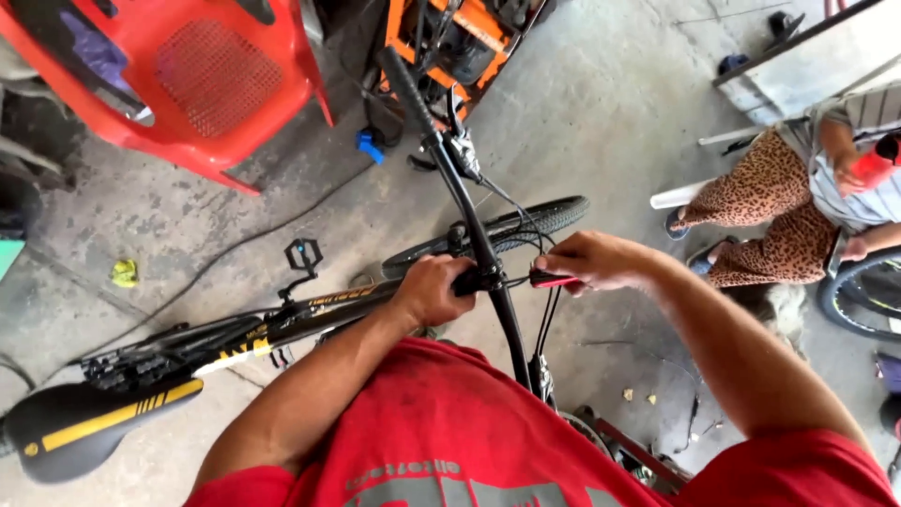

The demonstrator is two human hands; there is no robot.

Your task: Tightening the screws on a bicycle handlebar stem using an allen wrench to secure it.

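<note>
Two hands on one spot: left grip (434,289) is wrapped tight round the stem clamp at the middle of the black handlebar (462,192), right grip (591,260) pinched shut on a small red tool (554,280) just beside it. Risk imo — tool slips off, knuckles hit the cables (544,324) right below, or the bike (282,319) tips bc only the left grip steadies it.

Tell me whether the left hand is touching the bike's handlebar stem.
Touching. The head view shows the left hand closed around the stem clamp where it meets the black handlebar, fingers wrapped with no gap showing.
</note>
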